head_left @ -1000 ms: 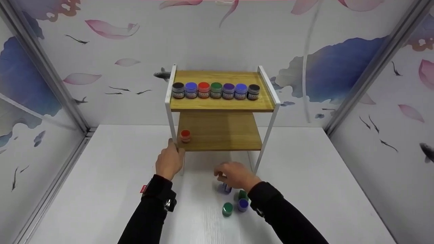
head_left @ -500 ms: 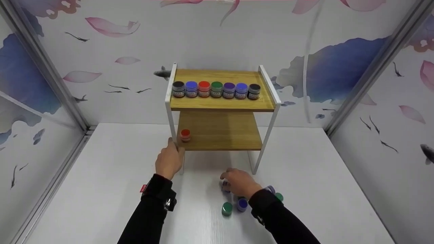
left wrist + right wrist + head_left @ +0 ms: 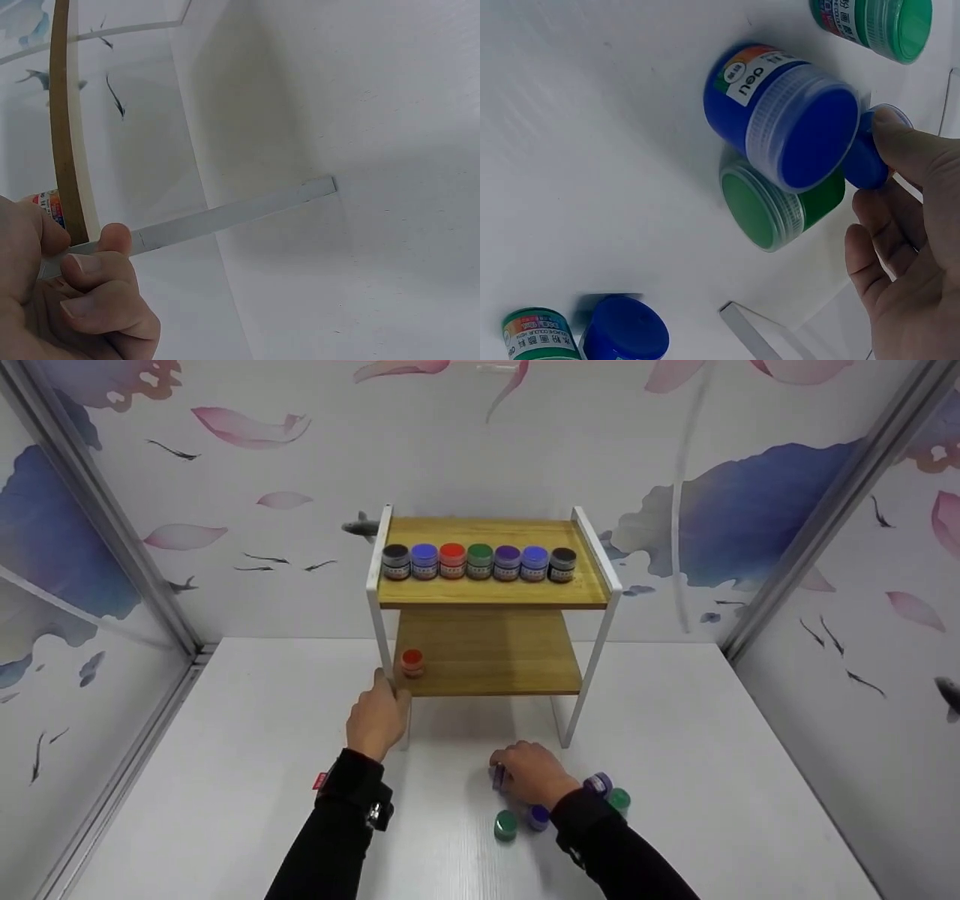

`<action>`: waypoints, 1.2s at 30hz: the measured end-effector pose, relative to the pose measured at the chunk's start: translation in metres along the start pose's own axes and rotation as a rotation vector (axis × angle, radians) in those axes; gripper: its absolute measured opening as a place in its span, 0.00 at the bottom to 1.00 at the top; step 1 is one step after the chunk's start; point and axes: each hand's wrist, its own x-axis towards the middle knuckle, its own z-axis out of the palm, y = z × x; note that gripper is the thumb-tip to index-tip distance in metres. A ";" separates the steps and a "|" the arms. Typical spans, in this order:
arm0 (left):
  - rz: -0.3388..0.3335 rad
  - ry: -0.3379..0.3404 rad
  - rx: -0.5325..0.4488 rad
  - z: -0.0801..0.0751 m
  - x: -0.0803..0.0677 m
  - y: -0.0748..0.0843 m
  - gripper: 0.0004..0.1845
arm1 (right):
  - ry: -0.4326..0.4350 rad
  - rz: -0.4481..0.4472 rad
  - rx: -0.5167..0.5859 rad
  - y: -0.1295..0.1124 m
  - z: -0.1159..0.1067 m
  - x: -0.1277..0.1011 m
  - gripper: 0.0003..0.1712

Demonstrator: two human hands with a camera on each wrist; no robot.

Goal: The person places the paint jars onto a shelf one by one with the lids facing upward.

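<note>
1. Blue paint jar (image 3: 862, 161): pinched between thumb and fingers of the right hand (image 3: 534, 772), label unreadable.
2. On a nearer blue jar (image 3: 772, 112): "deli", printed beside Chinese characters. On a green jar (image 3: 540, 337): "GOUACHE COLOUR", upside down.
3. Left hand (image 3: 377, 721): curled round a white leg (image 3: 232, 216) of the rack (image 3: 487, 652), at lower-shelf height. Right arm: stretched forward, back of hand uppermost.
4. Held jar: at the right fingertips, in front of the rack; contact with the table (image 3: 225, 810) unclear.
</note>
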 end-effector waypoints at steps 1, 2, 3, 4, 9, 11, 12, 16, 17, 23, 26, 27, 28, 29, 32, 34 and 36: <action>0.001 -0.001 0.002 0.000 0.001 0.000 0.33 | 0.004 -0.001 -0.006 0.000 0.000 0.001 0.15; 0.000 -0.003 0.003 0.000 0.001 0.000 0.34 | 0.007 0.000 -0.009 0.000 0.001 0.001 0.15; 0.001 -0.001 0.003 -0.001 0.001 0.000 0.34 | 0.008 0.004 -0.013 -0.001 0.001 0.002 0.15; 0.000 0.001 0.005 -0.001 0.001 -0.001 0.33 | 0.005 0.010 -0.011 -0.001 0.002 0.002 0.15; 0.000 0.010 0.010 0.000 -0.001 -0.003 0.31 | -0.039 0.061 0.040 -0.004 0.007 0.002 0.17; -0.004 0.008 0.014 0.000 -0.002 -0.005 0.32 | -0.057 0.069 0.064 -0.006 0.009 0.003 0.17; -0.006 0.009 0.015 0.000 -0.003 -0.005 0.33 | -0.066 0.072 0.075 -0.006 0.009 0.003 0.18; -0.007 0.010 0.012 -0.001 -0.002 -0.006 0.33 | -0.084 0.061 0.084 -0.007 0.009 0.005 0.20; -0.006 0.010 0.011 0.000 -0.002 -0.005 0.33 | -0.088 0.056 0.083 -0.007 0.009 0.004 0.20; 0.003 0.007 0.001 0.001 -0.002 -0.002 0.32 | -0.103 0.024 0.110 -0.006 0.007 0.004 0.23; 0.005 0.007 -0.003 0.001 -0.001 -0.001 0.33 | -0.100 0.021 0.122 -0.005 0.007 0.003 0.23; 0.005 0.007 -0.003 0.001 -0.001 -0.001 0.34 | -0.098 0.019 0.121 -0.005 0.006 0.003 0.23; 0.004 0.006 -0.003 0.001 0.000 -0.001 0.34 | -0.096 0.018 0.119 -0.005 0.006 0.003 0.22; 0.002 0.005 -0.004 0.002 0.000 -0.001 0.34 | -0.096 0.017 0.117 -0.005 0.005 0.003 0.22; -0.003 0.008 -0.002 0.002 0.000 -0.001 0.35 | -0.098 0.012 0.118 -0.005 0.004 0.003 0.20; 0.003 0.018 -0.002 0.002 0.000 0.000 0.34 | -0.096 0.010 0.122 -0.005 0.004 0.004 0.19; 0.014 0.031 -0.002 0.001 0.001 0.000 0.33 | -0.091 0.015 0.126 -0.005 0.003 0.005 0.19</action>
